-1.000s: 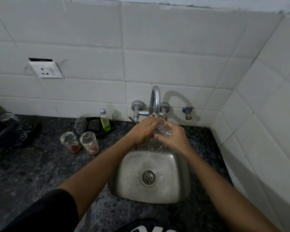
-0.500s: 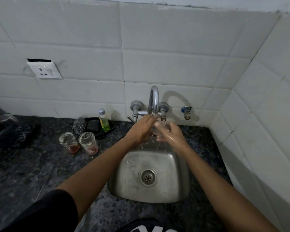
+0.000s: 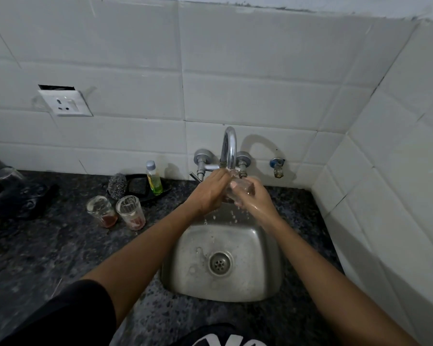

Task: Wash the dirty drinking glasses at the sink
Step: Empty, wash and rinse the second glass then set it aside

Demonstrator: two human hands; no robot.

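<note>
Two dirty glasses (image 3: 115, 212) with reddish dregs stand on the dark bench (image 3: 48, 245), left of the sink (image 3: 268, 278). Under the tap (image 3: 229, 148), the left hand (image 3: 210, 193) and right hand (image 3: 254, 198) curl round a clear wet glass (image 3: 240, 187), water dripping below.

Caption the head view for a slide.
Both hands hold a glass under the tap; two dirty glasses wait.

Dim, flat kitchen light, wide-angle view.
Tap (image 3: 229, 146) throws a soft shadow rightwards on the tiles (image 3: 248, 96); edges bow; dark counter (image 3: 48, 245) lacks detail.
</note>
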